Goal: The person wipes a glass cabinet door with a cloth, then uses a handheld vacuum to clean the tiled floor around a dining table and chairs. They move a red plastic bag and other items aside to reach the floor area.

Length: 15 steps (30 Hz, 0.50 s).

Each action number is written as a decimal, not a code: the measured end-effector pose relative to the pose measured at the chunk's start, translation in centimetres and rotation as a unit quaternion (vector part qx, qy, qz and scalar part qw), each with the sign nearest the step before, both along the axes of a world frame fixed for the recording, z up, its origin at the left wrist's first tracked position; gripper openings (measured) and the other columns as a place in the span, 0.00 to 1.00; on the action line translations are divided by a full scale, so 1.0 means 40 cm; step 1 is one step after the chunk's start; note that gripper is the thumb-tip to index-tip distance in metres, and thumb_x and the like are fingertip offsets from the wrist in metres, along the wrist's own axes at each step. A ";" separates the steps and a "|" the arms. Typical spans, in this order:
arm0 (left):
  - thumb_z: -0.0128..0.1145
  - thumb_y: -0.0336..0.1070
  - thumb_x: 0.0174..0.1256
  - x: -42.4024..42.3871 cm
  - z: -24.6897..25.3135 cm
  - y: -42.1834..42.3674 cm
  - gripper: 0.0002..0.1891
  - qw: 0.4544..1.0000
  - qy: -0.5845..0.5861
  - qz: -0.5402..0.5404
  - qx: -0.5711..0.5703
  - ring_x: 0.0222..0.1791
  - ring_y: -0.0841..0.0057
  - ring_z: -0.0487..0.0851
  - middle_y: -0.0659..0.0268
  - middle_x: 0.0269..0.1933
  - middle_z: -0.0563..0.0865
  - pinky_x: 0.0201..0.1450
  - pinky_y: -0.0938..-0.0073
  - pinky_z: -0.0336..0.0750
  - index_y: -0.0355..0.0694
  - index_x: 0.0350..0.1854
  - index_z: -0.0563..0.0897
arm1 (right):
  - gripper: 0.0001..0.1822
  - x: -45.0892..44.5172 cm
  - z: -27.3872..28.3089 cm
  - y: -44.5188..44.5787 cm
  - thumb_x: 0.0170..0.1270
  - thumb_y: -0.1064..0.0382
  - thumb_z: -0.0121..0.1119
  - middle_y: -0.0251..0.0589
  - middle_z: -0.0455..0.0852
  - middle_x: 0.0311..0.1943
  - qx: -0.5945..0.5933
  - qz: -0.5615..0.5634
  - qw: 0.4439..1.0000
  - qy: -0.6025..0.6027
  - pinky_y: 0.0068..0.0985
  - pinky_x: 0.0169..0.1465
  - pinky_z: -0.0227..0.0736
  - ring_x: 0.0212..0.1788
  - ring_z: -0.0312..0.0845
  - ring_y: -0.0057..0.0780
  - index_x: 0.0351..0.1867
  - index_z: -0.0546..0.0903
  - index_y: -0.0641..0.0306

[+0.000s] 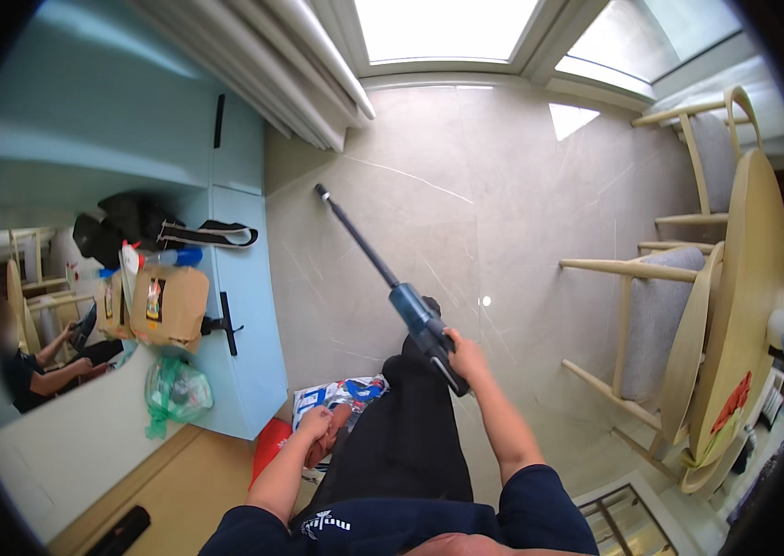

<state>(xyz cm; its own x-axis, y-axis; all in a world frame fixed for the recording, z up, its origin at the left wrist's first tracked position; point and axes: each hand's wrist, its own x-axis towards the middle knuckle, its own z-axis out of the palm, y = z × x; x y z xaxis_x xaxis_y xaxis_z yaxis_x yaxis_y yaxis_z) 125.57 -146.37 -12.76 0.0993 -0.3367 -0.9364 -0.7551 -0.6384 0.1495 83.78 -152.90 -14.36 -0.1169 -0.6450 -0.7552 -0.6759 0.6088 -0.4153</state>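
My right hand (466, 354) is closed around the handle of a stick vacuum cleaner (414, 311) with a dark teal body. Its thin dark tube runs up and left over the floor and ends in a small nozzle (322, 192); no wide floor head shows. My left hand (317, 421) is beside my leg, at a reddish-brown item (333, 431) that looks like a foot or a slipper; what its fingers hold is too small to tell. Below it lies a patterned blue, white and red bag (308, 397), with a red bag (269, 445) at its side.
Light-blue cabinets (242, 326) line the left, bearing paper bags (168, 302), a strap (229, 233) and a tied green plastic bag (180, 396). A mirror stands behind. Wooden chairs (666, 313) and a round table (746, 278) are at the right. Curtains (281, 62) hang by the glass door.
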 end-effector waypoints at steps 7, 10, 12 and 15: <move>0.53 0.31 0.65 -0.171 0.009 -0.195 0.07 0.999 0.040 0.015 -0.025 0.22 0.75 0.83 0.63 0.28 0.85 0.25 0.73 0.77 0.37 0.39 0.82 | 0.32 -0.247 -0.068 0.056 0.59 0.67 0.58 0.59 0.85 0.41 -0.021 -0.201 0.972 0.120 0.49 0.49 0.75 0.44 0.81 0.59 0.66 0.66 0.38; 0.55 0.33 0.62 -0.253 0.007 -0.204 0.07 0.997 0.067 0.018 -0.033 0.26 0.73 0.85 0.60 0.29 0.87 0.29 0.70 0.78 0.39 0.38 0.84 | 0.33 -0.267 -0.054 0.062 0.58 0.68 0.57 0.64 0.84 0.41 -0.034 -0.225 0.966 0.120 0.48 0.50 0.75 0.45 0.81 0.61 0.67 0.65 0.44; 0.54 0.31 0.63 -0.282 -0.014 -0.188 0.08 0.993 0.090 -0.052 -0.056 0.22 0.74 0.83 0.61 0.29 0.86 0.26 0.72 0.77 0.38 0.40 0.83 | 0.34 -0.258 -0.036 0.086 0.57 0.69 0.56 0.64 0.84 0.41 -0.050 -0.224 0.967 0.111 0.47 0.50 0.75 0.44 0.81 0.62 0.67 0.65 0.48; 0.54 0.30 0.64 -0.298 -0.026 -0.177 0.08 0.992 0.108 -0.057 -0.037 0.21 0.76 0.83 0.62 0.29 0.86 0.25 0.73 0.77 0.37 0.41 0.82 | 0.34 -0.212 0.010 0.126 0.57 0.69 0.57 0.63 0.84 0.45 0.015 -0.202 0.978 0.044 0.46 0.54 0.75 0.49 0.80 0.61 0.67 0.65 0.47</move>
<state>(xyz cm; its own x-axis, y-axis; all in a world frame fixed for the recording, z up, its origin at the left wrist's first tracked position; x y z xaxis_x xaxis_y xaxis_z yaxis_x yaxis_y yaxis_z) 113.64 -153.46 -13.81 -0.1425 -0.4035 -0.9038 -0.7669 -0.5323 0.3585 75.31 -147.85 -13.96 -0.4224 -0.5102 -0.7491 -0.4097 0.8447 -0.3443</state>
